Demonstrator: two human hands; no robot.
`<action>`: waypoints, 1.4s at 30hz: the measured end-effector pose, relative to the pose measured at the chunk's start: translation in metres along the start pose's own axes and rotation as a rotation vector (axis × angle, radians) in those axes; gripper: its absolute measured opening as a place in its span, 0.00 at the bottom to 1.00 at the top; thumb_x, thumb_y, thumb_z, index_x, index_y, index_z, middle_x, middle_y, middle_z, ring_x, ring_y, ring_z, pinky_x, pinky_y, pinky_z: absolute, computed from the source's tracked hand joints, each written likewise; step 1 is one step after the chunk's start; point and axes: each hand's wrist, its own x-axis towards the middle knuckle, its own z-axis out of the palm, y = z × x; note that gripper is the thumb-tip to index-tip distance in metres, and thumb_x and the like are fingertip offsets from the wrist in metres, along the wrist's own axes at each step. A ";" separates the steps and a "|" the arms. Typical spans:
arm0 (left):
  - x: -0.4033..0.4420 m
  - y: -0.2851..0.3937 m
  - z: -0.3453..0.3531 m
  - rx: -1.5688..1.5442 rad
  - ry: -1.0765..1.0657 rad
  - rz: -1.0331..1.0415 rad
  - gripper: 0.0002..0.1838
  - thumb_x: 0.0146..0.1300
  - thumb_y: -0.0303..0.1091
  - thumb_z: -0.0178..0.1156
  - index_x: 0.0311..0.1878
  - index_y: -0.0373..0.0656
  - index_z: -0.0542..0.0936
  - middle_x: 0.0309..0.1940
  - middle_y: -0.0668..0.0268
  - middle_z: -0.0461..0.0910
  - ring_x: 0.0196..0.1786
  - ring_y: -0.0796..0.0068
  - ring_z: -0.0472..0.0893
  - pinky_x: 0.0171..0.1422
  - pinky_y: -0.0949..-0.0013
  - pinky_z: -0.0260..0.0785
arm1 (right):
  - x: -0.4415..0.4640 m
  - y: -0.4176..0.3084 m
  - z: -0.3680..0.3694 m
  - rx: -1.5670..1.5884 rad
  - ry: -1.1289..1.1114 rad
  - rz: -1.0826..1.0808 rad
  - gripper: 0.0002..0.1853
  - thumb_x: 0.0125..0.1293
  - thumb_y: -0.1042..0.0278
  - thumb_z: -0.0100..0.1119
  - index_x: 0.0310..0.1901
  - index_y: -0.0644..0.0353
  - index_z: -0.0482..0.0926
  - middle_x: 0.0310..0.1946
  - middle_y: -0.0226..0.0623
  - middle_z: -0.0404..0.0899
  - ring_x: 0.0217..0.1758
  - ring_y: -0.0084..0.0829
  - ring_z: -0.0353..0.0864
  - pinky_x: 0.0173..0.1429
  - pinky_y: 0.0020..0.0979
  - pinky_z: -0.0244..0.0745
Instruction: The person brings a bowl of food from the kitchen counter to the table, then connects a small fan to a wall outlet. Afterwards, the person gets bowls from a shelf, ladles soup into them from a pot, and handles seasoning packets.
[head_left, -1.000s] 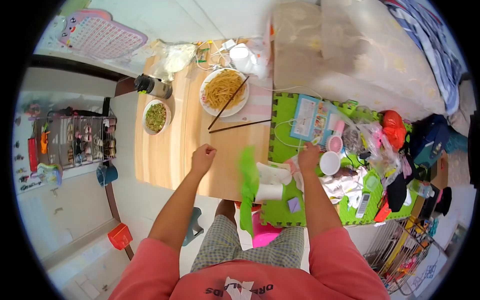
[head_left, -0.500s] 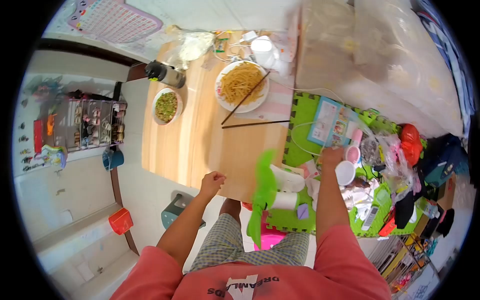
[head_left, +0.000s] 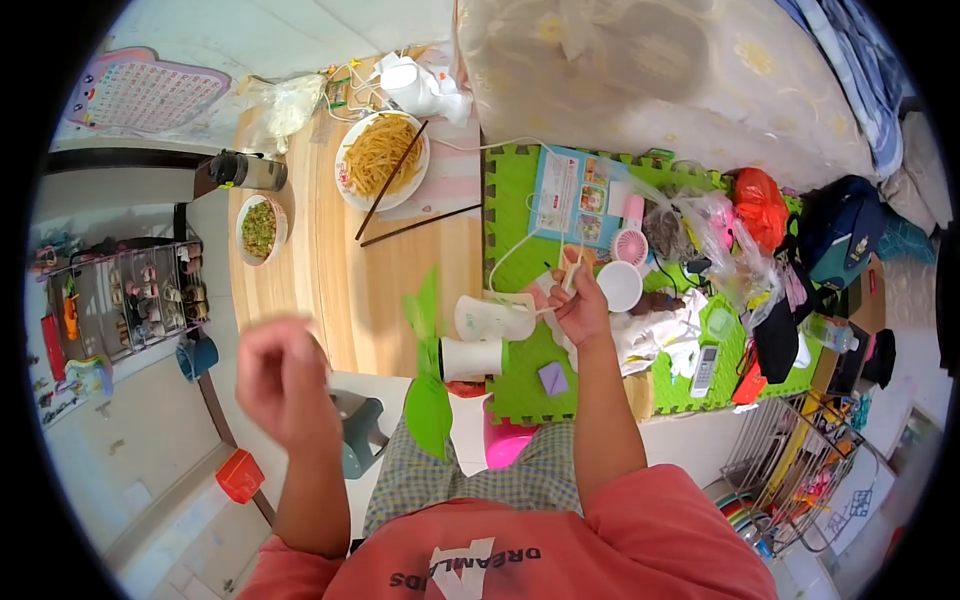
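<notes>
My right hand (head_left: 582, 308) pinches a thin white cable end (head_left: 571, 274) above the green foam mat (head_left: 515, 205), beside a white cup (head_left: 619, 287). My left hand (head_left: 285, 380) is raised left of the table's front edge, smeared by motion, with its fingers curled and nothing visible in them. Between the hands, a fan with green blades (head_left: 428, 370) and a white body (head_left: 495, 318) lies at the mat's left edge. A blue illustrated box (head_left: 580, 195) and a pink handheld fan (head_left: 630, 243) lie beyond my right hand.
On the wooden table (head_left: 400, 290) are a plate of shredded food (head_left: 380, 165), dark chopsticks (head_left: 420, 225), a bowl (head_left: 262, 230) and a bottle (head_left: 248, 171). Bags, cloths and a remote (head_left: 705, 371) crowd the mat's right side. A stool (head_left: 360, 435) stands below the table.
My left hand has moved left and up, away from the table front. My right hand has turned and lifted, and the white cable end now shows in its fingers. The camera view has shifted right.
</notes>
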 end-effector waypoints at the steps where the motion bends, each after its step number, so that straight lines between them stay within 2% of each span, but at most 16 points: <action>1: -0.014 0.019 0.011 -0.056 -0.128 0.087 0.07 0.61 0.24 0.49 0.40 0.38 0.76 0.19 0.75 0.66 0.19 0.86 0.60 0.23 0.81 0.51 | -0.009 -0.007 0.009 0.035 0.016 0.018 0.18 0.69 0.61 0.43 0.59 0.52 0.65 0.30 0.33 0.71 0.23 0.21 0.61 0.29 0.22 0.60; 4: -0.048 0.057 0.036 -0.114 -0.596 0.101 0.07 0.53 0.20 0.57 0.37 0.35 0.77 0.22 0.66 0.76 0.22 0.81 0.73 0.23 0.79 0.62 | -0.019 -0.025 -0.010 -0.044 -0.028 0.006 0.18 0.69 0.60 0.42 0.58 0.54 0.66 0.29 0.32 0.70 0.22 0.20 0.59 0.27 0.21 0.58; 8: -0.092 0.066 0.065 -0.244 -1.067 -0.133 0.07 0.55 0.24 0.58 0.39 0.42 0.78 0.29 0.66 0.78 0.27 0.77 0.76 0.25 0.77 0.65 | -0.044 -0.036 0.014 -0.248 0.215 -0.112 0.15 0.69 0.66 0.43 0.56 0.58 0.67 0.26 0.32 0.66 0.19 0.17 0.55 0.22 0.18 0.53; 15: -0.177 0.007 0.070 -0.233 -1.350 -0.446 0.06 0.60 0.31 0.57 0.39 0.44 0.78 0.25 0.69 0.76 0.22 0.82 0.73 0.26 0.75 0.64 | -0.049 -0.031 -0.006 -0.308 0.208 -0.060 0.14 0.69 0.64 0.45 0.53 0.56 0.69 0.22 0.30 0.63 0.15 0.15 0.51 0.17 0.15 0.46; 18: -0.194 -0.007 0.063 -0.208 -1.358 -0.507 0.06 0.60 0.32 0.56 0.39 0.43 0.77 0.26 0.69 0.76 0.23 0.82 0.74 0.28 0.75 0.65 | -0.048 -0.021 -0.015 -0.376 0.176 -0.042 0.14 0.69 0.62 0.45 0.52 0.56 0.69 0.22 0.31 0.64 0.16 0.15 0.55 0.19 0.17 0.53; 20: -0.202 -0.015 0.056 -0.149 -1.420 -0.532 0.08 0.61 0.35 0.56 0.40 0.43 0.76 0.27 0.67 0.76 0.26 0.81 0.75 0.31 0.75 0.66 | -0.042 -0.009 -0.026 -0.470 0.275 -0.033 0.19 0.66 0.62 0.49 0.56 0.58 0.66 0.30 0.39 0.71 0.25 0.26 0.71 0.30 0.30 0.71; 21: -0.206 -0.017 0.052 -0.139 -1.408 -0.529 0.08 0.61 0.35 0.56 0.40 0.43 0.76 0.27 0.67 0.76 0.26 0.81 0.75 0.31 0.75 0.66 | -0.033 0.001 -0.046 -0.471 0.260 -0.028 0.19 0.66 0.62 0.49 0.56 0.58 0.66 0.30 0.39 0.71 0.25 0.26 0.71 0.30 0.30 0.71; 23: -0.214 -0.022 0.038 -0.023 -1.520 -0.541 0.09 0.61 0.37 0.55 0.41 0.44 0.76 0.29 0.65 0.77 0.29 0.77 0.76 0.34 0.73 0.67 | -0.023 0.016 -0.077 -1.168 0.394 -0.240 0.29 0.59 0.58 0.56 0.59 0.62 0.61 0.43 0.52 0.70 0.44 0.43 0.71 0.51 0.39 0.67; 25: -0.239 -0.039 0.014 0.039 -1.412 -0.555 0.10 0.61 0.38 0.55 0.41 0.44 0.76 0.29 0.64 0.78 0.29 0.75 0.77 0.35 0.72 0.68 | -0.036 0.018 -0.072 -1.493 0.602 -0.138 0.39 0.52 0.55 0.61 0.62 0.65 0.57 0.54 0.63 0.64 0.59 0.56 0.63 0.64 0.43 0.58; 27: -0.263 -0.057 -0.014 0.169 -1.278 -0.658 0.11 0.61 0.38 0.55 0.41 0.42 0.77 0.29 0.62 0.79 0.31 0.71 0.77 0.37 0.70 0.68 | -0.058 0.031 -0.084 -1.546 0.592 -0.180 0.37 0.51 0.58 0.59 0.61 0.66 0.59 0.54 0.66 0.63 0.57 0.59 0.64 0.62 0.44 0.61; 31: -0.280 -0.106 -0.074 0.271 -0.844 -0.838 0.10 0.59 0.36 0.54 0.36 0.40 0.79 0.26 0.63 0.80 0.28 0.74 0.78 0.36 0.70 0.70 | -0.094 0.100 -0.152 -1.579 0.378 -0.080 0.28 0.47 0.65 0.57 0.52 0.66 0.69 0.46 0.58 0.73 0.48 0.52 0.74 0.52 0.43 0.70; 35: -0.256 -0.153 -0.143 0.342 -0.662 -0.789 0.10 0.58 0.35 0.54 0.34 0.39 0.80 0.23 0.63 0.80 0.27 0.75 0.78 0.34 0.71 0.70 | -0.160 0.184 -0.069 -1.791 0.186 0.071 0.19 0.47 0.67 0.56 0.42 0.67 0.76 0.35 0.53 0.78 0.42 0.45 0.78 0.47 0.40 0.72; 37: -0.235 -0.175 -0.178 0.303 -0.661 -0.764 0.10 0.58 0.35 0.54 0.33 0.39 0.80 0.23 0.63 0.80 0.26 0.76 0.78 0.34 0.71 0.70 | -0.167 0.236 -0.071 -1.931 -0.268 -0.007 0.14 0.50 0.65 0.57 0.36 0.66 0.78 0.32 0.49 0.80 0.38 0.40 0.80 0.41 0.37 0.74; 38: -0.219 -0.189 -0.198 0.296 -0.642 -0.745 0.10 0.57 0.35 0.55 0.32 0.39 0.80 0.22 0.64 0.80 0.26 0.76 0.78 0.33 0.71 0.70 | -0.170 0.259 -0.054 -1.946 -0.220 -0.020 0.14 0.50 0.65 0.57 0.36 0.66 0.78 0.32 0.49 0.80 0.38 0.40 0.80 0.41 0.37 0.74; 40: -0.191 -0.218 -0.239 0.217 -0.638 -0.760 0.10 0.56 0.35 0.55 0.32 0.39 0.81 0.22 0.65 0.79 0.25 0.77 0.77 0.32 0.71 0.69 | -0.189 0.304 -0.015 -1.624 -0.033 0.421 0.11 0.51 0.67 0.56 0.33 0.65 0.79 0.29 0.47 0.80 0.30 0.36 0.81 0.36 0.34 0.76; 42: -0.146 -0.253 -0.279 0.145 -0.567 -0.854 0.10 0.57 0.35 0.55 0.31 0.40 0.81 0.21 0.67 0.79 0.22 0.80 0.74 0.27 0.74 0.67 | -0.193 0.359 0.002 -1.786 -0.043 0.304 0.11 0.51 0.69 0.55 0.34 0.65 0.79 0.28 0.45 0.80 0.28 0.32 0.81 0.34 0.32 0.75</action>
